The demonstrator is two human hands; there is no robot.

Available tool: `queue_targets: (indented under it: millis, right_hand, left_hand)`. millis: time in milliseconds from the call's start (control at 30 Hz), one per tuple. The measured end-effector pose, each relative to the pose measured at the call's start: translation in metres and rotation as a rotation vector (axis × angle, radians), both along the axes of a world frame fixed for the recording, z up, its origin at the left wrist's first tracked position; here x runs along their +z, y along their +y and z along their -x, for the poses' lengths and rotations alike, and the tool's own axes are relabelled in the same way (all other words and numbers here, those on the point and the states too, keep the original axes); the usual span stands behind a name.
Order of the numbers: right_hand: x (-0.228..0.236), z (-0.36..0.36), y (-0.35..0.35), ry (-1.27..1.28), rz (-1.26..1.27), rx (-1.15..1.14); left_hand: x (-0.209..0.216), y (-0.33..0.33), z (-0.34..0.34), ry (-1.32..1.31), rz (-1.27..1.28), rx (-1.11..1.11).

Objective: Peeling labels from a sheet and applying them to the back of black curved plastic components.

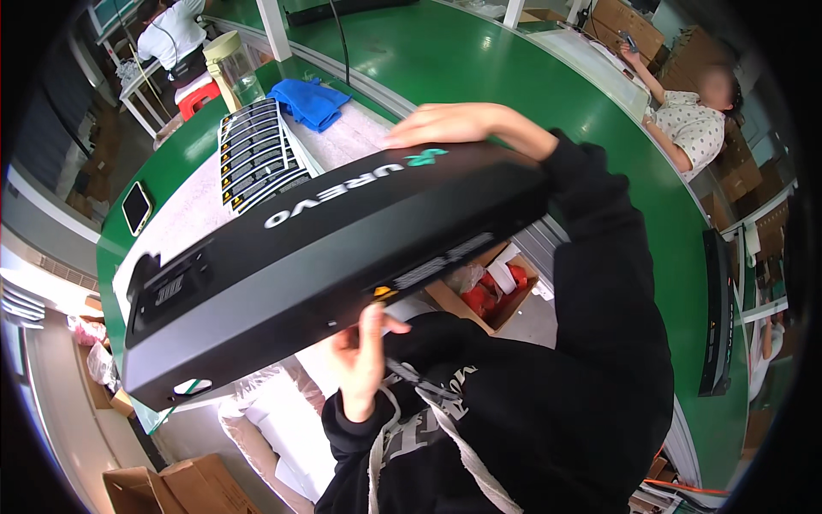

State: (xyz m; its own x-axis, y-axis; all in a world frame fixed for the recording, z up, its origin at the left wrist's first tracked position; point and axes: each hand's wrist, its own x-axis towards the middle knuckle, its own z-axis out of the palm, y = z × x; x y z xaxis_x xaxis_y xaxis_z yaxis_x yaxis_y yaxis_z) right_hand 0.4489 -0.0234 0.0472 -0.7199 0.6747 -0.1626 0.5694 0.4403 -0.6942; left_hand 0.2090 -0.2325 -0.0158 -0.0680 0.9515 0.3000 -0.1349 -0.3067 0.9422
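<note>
Steadying step, I'd say: my left grip (364, 355) clasps the black casing (342, 227) mid-frame, right grip (449, 124) atop (clasp unclear); turning calls for both!

The long black housing (334, 248) fills the middle, its right end hemmed in by the person's right sleeve (604, 223). Beyond it on the left, label sheets (255, 154), a blue cloth (310, 104) and a bottle (231, 73) crowd the way. I see open room over the green tabletop (437, 51) far right, and across the pale mat (181, 204) between the sheets and the phone (137, 208).
</note>
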Motion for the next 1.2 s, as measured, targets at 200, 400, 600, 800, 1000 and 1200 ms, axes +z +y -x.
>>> queue_targets:
  millis: [200, 400, 600, 800, 1000, 1200]
  right_hand:
    - [0.029, -0.153, -0.136, -0.172, -0.011, -0.904]
    - [0.016, -0.210, -0.233, 0.081, -0.130, -1.518]
    - [-0.028, -0.247, -0.175, 0.183, -0.089, -1.719]
    - [-0.062, -0.242, -0.069, -0.393, -0.210, -1.919]
    - [-0.046, -0.159, -0.020, -0.572, 0.004, -1.829]
    - [0.004, 0.027, 0.050, -0.889, -0.652, -0.908]
  left_hand:
    - [0.026, 0.055, -0.047, 0.603, -0.298, -0.518]
    - [0.035, 0.085, -0.037, 0.536, -0.256, -0.484]
    - [0.025, 0.083, -0.006, 0.385, -0.190, -0.325]
    - [0.016, 0.070, 0.031, 0.453, -0.184, -0.275]
    - [0.013, 0.064, 0.057, 0.449, -0.068, -0.243]
    - [0.015, 0.068, 0.045, 0.408, -0.081, -0.225]
